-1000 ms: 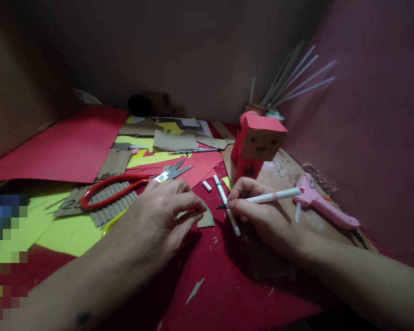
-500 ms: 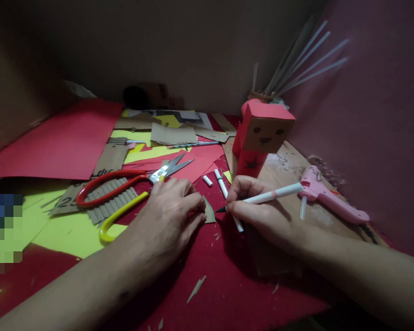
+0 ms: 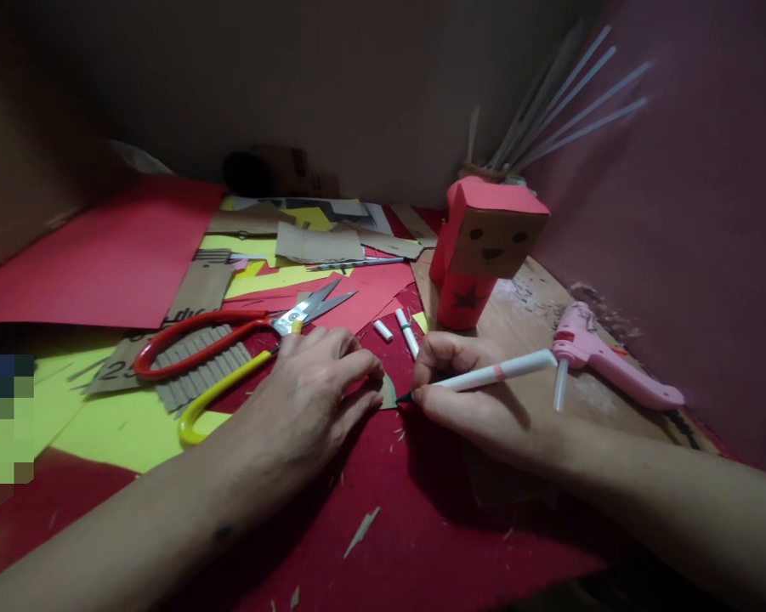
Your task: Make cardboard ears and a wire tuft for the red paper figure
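Between thumb and fingers, my right hand (image 3: 465, 382) grips a white marker (image 3: 501, 371) with a dark green tip. The tip meets the edge of a small curved cardboard piece (image 3: 388, 393), which has a green band along its rim. My left hand (image 3: 328, 382) pinches that piece at its left side, fingers closed and covering part of it. Just left of that hand lie scissors (image 3: 293, 316) with one red and one yellow handle, blades apart. A second white marker (image 3: 406, 333) and a small white cap (image 3: 383, 331) rest behind my hands.
A red box figure (image 3: 465, 289) with a cardboard face stands behind my right hand. At right lies a pink glue gun (image 3: 587, 348) on a wooden board. Cardboard scraps (image 3: 319, 244), yellow paper (image 3: 108, 425) and a red sheet (image 3: 102, 255) cover the left and back.
The marker tip has moved slightly left onto the cardboard piece's edge, my right hand with it. My left hand still holds the piece. The view has shifted a little.
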Demonstrator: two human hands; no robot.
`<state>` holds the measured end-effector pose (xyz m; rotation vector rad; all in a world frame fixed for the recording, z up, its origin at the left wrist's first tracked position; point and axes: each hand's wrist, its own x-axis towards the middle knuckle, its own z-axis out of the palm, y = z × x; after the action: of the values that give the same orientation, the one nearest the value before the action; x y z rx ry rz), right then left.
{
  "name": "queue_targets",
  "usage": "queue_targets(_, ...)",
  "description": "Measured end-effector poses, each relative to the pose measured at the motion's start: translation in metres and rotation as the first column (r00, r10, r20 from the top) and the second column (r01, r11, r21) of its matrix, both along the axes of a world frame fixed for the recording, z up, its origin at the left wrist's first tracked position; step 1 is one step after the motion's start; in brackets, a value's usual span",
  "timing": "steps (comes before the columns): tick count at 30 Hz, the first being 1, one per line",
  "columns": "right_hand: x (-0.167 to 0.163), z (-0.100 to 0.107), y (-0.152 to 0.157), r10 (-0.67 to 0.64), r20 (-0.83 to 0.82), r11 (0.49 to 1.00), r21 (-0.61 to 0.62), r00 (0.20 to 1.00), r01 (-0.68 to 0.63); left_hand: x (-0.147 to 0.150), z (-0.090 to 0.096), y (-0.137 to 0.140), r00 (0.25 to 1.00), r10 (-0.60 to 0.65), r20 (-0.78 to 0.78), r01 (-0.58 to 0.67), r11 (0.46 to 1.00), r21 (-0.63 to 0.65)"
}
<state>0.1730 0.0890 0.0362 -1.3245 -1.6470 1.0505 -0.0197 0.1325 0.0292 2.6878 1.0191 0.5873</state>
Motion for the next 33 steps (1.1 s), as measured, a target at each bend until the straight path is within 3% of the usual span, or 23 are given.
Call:
queue_targets(4, -0.0002, -0.0049, 0.0005, 0.006, 0.021, 0.998, 0.060, 1.000, -0.007, 0.0001, 0.0015, -0.0005, 1.000, -0.002, -0.007, 0.002, 1.000, -0.008)
queue_targets(14, 0.0011, -0.0001, -0.0003, 0.004, 0.015, 1.000, -0.026, 1.000, -0.004, -0.0007, -0.0009, -0.0018, 1.000, -0.002, -0.008, 0.003, 1.000, 0.029)
queue_targets(23, -0.0011, -0.0055, 0.0008, 0.009, 0.015, 0.999, 0.053, 1.000, -0.009, -0.0008, -0.0027, -0.0019, 1.000, -0.003, -0.005, 0.003, 0.998, 0.056)
queue_targets(28, 0.0007, -0.0054, 0.0005, 0.042, 0.013, 0.999, 0.002, 0.999, -0.042, -0.0008, -0.0005, -0.0024, 1.000, -0.005, -0.006, 0.005, 0.999, 0.043)
queue_targets(33, 0.0007, -0.0058, 0.0000, -0.003, -0.015, 1.000, -0.008, 1.000, 0.003, -0.0002, 0.0001, -0.0023, 1.000, -0.012, 0.007, 0.012, 0.999, 0.038)
